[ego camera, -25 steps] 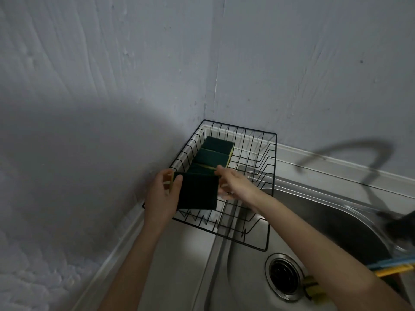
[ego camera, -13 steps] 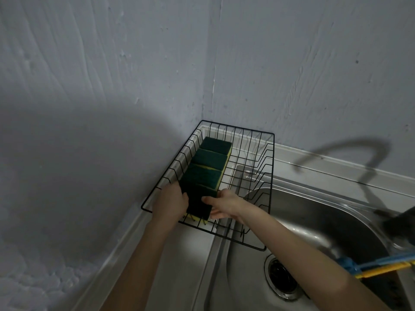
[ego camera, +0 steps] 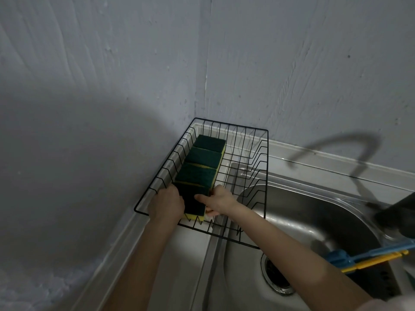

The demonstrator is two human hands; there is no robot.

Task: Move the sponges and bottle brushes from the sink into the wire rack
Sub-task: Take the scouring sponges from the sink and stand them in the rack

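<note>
A black wire rack [ego camera: 266,176] stands in the corner, partly over the steel sink [ego camera: 314,212]. Three green-and-yellow sponges [ego camera: 203,157] lie in a row along its left side. A fourth sponge [ego camera: 194,206] sits at the near end of that row, resting on the rack's wires. My left hand [ego camera: 166,204] grips its left side and my right hand [ego camera: 219,202] its right side, thumb on top. Blue and yellow brush handles [ego camera: 368,258] lie in the sink at the right, their heads out of view.
The drain [ego camera: 276,277] lies in the sink bottom under my right forearm. A dark faucet part [ego camera: 399,212] juts in at the right edge. Grey walls meet behind the rack. A steel drainboard [ego camera: 179,265] runs along the left wall.
Both hands lowered the fourth sponge from above the rack down into it, at the near end of the row. The camera view shifted slightly, showing more of the brush handles.
</note>
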